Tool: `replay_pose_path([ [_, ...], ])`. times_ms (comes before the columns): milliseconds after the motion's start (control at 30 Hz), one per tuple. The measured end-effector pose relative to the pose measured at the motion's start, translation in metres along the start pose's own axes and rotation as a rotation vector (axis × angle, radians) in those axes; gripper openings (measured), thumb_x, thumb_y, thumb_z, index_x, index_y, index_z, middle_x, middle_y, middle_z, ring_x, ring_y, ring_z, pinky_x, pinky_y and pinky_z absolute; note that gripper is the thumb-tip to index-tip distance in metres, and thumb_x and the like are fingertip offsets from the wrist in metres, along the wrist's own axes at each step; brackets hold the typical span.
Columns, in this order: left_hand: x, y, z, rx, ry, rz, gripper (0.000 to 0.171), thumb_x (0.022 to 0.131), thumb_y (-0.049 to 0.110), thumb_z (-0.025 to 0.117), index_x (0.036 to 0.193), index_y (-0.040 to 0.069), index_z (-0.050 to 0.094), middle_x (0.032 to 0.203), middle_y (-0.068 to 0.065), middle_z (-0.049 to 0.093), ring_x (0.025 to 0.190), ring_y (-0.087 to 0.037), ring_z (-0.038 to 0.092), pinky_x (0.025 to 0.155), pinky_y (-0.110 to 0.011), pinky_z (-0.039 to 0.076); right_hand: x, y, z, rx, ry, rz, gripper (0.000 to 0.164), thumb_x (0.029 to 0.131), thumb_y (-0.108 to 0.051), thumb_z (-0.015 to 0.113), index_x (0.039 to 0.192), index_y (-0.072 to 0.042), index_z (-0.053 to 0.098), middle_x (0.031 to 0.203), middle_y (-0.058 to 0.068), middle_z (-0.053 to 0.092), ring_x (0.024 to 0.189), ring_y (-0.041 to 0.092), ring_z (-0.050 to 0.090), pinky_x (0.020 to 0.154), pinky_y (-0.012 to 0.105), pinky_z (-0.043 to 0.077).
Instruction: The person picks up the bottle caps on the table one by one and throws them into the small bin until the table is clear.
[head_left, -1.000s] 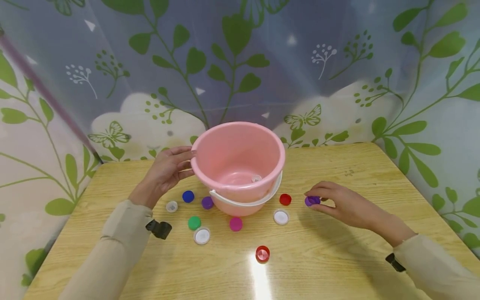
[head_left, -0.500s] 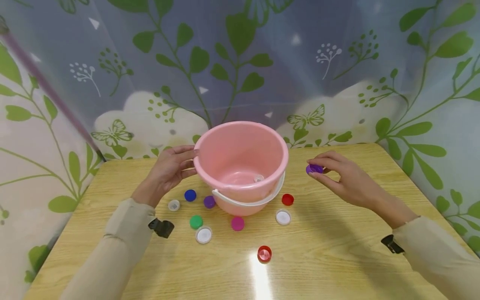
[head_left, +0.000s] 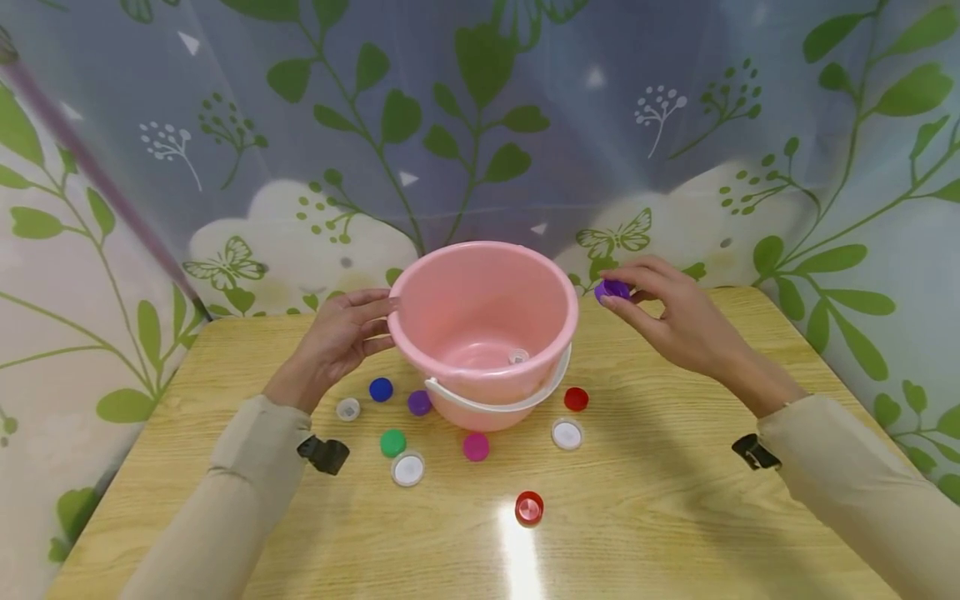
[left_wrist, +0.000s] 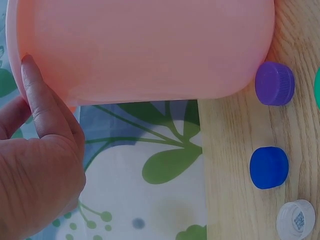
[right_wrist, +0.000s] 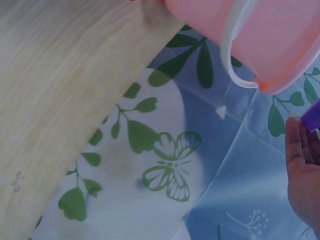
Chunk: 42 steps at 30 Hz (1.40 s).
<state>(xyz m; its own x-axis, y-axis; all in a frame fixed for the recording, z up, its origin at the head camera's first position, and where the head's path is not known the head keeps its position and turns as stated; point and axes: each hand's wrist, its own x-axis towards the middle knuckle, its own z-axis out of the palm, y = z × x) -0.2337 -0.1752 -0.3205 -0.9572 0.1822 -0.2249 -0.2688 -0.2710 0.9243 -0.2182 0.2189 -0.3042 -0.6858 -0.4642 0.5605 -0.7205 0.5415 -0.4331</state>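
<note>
A pink bucket (head_left: 483,333) with a white handle (head_left: 498,407) stands at the back of the table. My left hand (head_left: 341,342) holds the bucket's rim at its left side, fingers touching the edge in the left wrist view. In the air right of the rim, my right hand (head_left: 671,312) pinches a purple bottle cap (head_left: 611,290) between thumb and fingers; this cap shows only partly at the right wrist view's edge. One small clear-white cap (head_left: 517,357) lies on the bucket's floor.
Around the bucket's foot lie several caps: blue (head_left: 381,389), purple (head_left: 419,403), green (head_left: 392,443), magenta (head_left: 476,447), red (head_left: 576,399), and white (head_left: 566,434). Another red cap (head_left: 528,508) sits nearer the front of the wooden table (head_left: 637,533). A patterned curtain (head_left: 300,150) stands behind.
My right hand has lifted the purple cap off the table and carried it up and back to rim height, slightly toward the bucket. The left hand stays on the rim.
</note>
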Motion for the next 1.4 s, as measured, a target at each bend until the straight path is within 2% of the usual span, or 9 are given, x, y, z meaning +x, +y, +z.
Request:
replay_pose_path([
  [300, 0.000, 0.000, 0.001, 0.010, 0.005, 0.002, 0.035, 0.092, 0.011, 0.065, 0.123, -0.002, 0.053, 0.104, -0.012, 0.062, 0.082, -0.019, 0.066, 0.074, -0.028, 0.057, 0.025, -0.007, 0.010, 0.028, 0.021, 0.053, 0.034, 0.091, -0.017, 0.068, 0.121, -0.004, 0.063, 0.112, 0.001, 0.059, 0.093, 0.011, 0.055, 0.079, 0.020, 0.051],
  [500, -0.001, 0.001, 0.001, 0.009, 0.009, 0.003, 0.037, 0.092, 0.010, 0.064, 0.125, -0.002, 0.052, 0.103, -0.011, 0.062, 0.082, -0.018, 0.066, 0.073, -0.028, 0.057, 0.041, -0.011, 0.017, 0.051, -0.027, 0.059, 0.035, 0.090, -0.013, 0.068, 0.123, -0.004, 0.062, 0.116, 0.003, 0.058, 0.096, 0.013, 0.055, 0.080, 0.027, 0.053],
  [700, -0.002, 0.001, 0.000, 0.010, 0.012, 0.004, 0.039, 0.092, 0.010, 0.065, 0.126, -0.003, 0.050, 0.104, -0.011, 0.061, 0.083, -0.018, 0.066, 0.074, -0.028, 0.057, 0.057, -0.017, 0.029, 0.073, -0.062, 0.068, 0.035, 0.092, -0.020, 0.067, 0.123, -0.005, 0.062, 0.118, 0.004, 0.058, 0.100, 0.016, 0.055, 0.083, 0.030, 0.054],
  [1033, -0.003, 0.000, 0.000, 0.005, 0.015, 0.003, 0.037, 0.093, 0.011, 0.064, 0.125, -0.002, 0.052, 0.105, -0.012, 0.061, 0.081, -0.017, 0.066, 0.073, -0.028, 0.057, 0.079, -0.026, 0.054, 0.174, -0.113, 0.049, 0.035, 0.093, -0.019, 0.064, 0.125, -0.004, 0.061, 0.116, 0.006, 0.057, 0.098, 0.017, 0.058, 0.083, 0.025, 0.053],
  [1200, -0.003, 0.000, 0.000, 0.009, 0.015, 0.009, 0.038, 0.093, 0.011, 0.064, 0.126, -0.003, 0.052, 0.106, -0.013, 0.061, 0.082, -0.018, 0.066, 0.073, -0.028, 0.057, 0.087, -0.031, 0.065, 0.168, -0.127, 0.054, 0.037, 0.093, -0.021, 0.065, 0.125, -0.004, 0.060, 0.116, 0.008, 0.059, 0.098, 0.020, 0.060, 0.084, 0.026, 0.053],
  [1400, -0.002, 0.000, 0.001, 0.014, 0.019, 0.012, 0.036, 0.093, 0.011, 0.064, 0.125, -0.002, 0.053, 0.104, -0.012, 0.062, 0.082, -0.018, 0.066, 0.073, -0.029, 0.057, 0.090, -0.032, 0.075, 0.174, -0.153, 0.075, 0.036, 0.093, -0.024, 0.064, 0.125, -0.007, 0.060, 0.113, 0.005, 0.059, 0.096, 0.017, 0.060, 0.084, 0.025, 0.053],
])
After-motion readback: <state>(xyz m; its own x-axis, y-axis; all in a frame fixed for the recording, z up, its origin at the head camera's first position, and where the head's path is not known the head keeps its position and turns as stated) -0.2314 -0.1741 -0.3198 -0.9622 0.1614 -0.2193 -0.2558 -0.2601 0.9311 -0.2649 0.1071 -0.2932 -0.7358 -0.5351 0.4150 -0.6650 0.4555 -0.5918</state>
